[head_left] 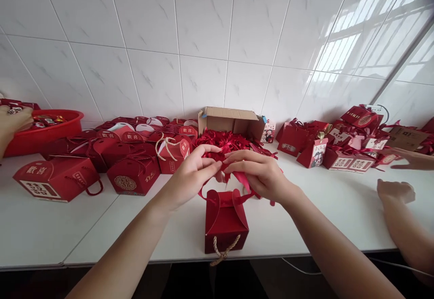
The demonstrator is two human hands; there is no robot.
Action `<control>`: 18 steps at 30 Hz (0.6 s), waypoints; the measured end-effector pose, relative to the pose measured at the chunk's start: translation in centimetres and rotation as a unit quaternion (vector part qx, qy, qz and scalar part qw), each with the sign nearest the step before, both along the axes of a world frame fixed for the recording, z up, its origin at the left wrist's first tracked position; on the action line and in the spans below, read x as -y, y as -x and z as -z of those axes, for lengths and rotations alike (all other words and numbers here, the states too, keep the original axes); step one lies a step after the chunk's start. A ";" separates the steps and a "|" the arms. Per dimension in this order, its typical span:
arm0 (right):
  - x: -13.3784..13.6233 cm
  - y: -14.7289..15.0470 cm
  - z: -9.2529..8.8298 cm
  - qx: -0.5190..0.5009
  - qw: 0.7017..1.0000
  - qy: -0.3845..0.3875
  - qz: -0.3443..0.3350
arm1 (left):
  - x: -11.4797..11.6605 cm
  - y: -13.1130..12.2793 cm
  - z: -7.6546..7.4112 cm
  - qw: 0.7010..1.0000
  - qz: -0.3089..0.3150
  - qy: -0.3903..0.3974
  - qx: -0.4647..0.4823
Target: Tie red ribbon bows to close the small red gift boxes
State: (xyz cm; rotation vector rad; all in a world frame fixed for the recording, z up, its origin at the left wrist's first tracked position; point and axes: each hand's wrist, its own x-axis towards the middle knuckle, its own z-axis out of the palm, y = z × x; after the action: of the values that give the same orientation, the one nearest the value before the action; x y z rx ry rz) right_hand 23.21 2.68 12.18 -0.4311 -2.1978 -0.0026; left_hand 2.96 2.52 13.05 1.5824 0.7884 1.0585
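Observation:
A small red gift box (225, 220) with a rope handle stands near the front edge of the white table (54, 231). Just above its top flaps, my left hand (195, 172) and my right hand (259, 172) meet. Both pinch a red ribbon (242, 179) that loops down around the box's top. The fingers of both hands are closed on the ribbon.
Many red gift boxes (134, 172) lie at the left and at the right (346, 156). An open cardboard box (230, 120) of red ribbons stands behind. A red basin (40, 132) sits far left with another person's hand (13, 120). Another person's hands (396, 190) rest at right.

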 end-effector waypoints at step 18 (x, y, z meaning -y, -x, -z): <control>-0.7 0.5 1.9 -0.042 0.990 -0.107 0.078 | 0.4 -0.1 0.9 0.993 -0.030 0.011 0.110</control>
State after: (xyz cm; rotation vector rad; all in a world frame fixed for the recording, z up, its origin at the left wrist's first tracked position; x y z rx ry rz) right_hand 22.75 3.38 10.29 -0.4730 -2.0493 -0.2968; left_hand 3.04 2.17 12.19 1.4029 0.6987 1.2398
